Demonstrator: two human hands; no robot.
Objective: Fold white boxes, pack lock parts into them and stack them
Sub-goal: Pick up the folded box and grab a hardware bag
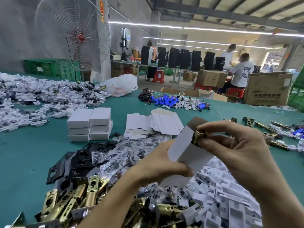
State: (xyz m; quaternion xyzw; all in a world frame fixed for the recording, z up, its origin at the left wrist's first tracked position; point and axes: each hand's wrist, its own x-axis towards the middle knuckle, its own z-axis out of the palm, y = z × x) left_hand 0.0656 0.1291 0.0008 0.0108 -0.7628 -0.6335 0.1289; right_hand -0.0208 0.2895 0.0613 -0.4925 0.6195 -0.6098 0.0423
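We hold the white box [185, 150] above the counter [24, 162]. It is a folded carton, tilted with its open mouth up and away from us, and a brown inner flap stands over the mouth. Our left hand [158, 168] grips the box's lower end, with the thumb curled across its front face. Our right hand [238, 148] pinches a brass lock part [199, 134] between thumb and forefinger at the mouth, the part partly inside. Under the box the heaps crowd close. Brass latches [79, 199] and black plates [74, 160] lie to its lower left, and white plastic pieces [227, 186] to its lower right. Flat box blanks [166, 124] lie just behind the box, and a stack of closed boxes [89, 124] stands to its upper left. Bare teal surface opens far to the left of the box.
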